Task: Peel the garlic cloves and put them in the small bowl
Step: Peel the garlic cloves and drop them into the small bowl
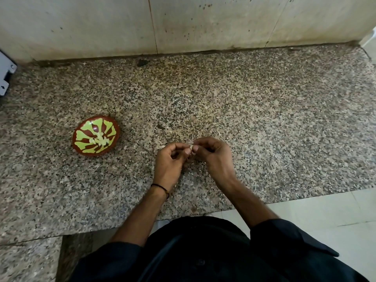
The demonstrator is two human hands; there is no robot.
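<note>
L hand (171, 159) & R hand (211, 153) meet fingertip to fingertip over the counter, both w/ fingers curled in. Between them a garlic clove (190, 147), pinched by thumb + forefinger of each; only a pale sliver shows, the rest is covered by the fingertips, so can't tell how much skin is on it. Other fingers of both hands are tucked under, palms not visible.

Thin black thread band (160, 188) on L wrist. Dark sleeves (284, 237) run off the bottom edge.

Pale flecks on the granite counter (264, 119) around the hands, hard to tell from the stone's speckle.

Small bowl (83, 135), brown w/ green pattern, sits at approx 9 o'clock from the hands, well apart; peeled cloves (99, 140) heaped in its middle, count unclear.

At 10 o'clock, a white object (6, 74) is cut by the left edge, unidentifiable. Stained wall (203, 23) at 12.
</note>
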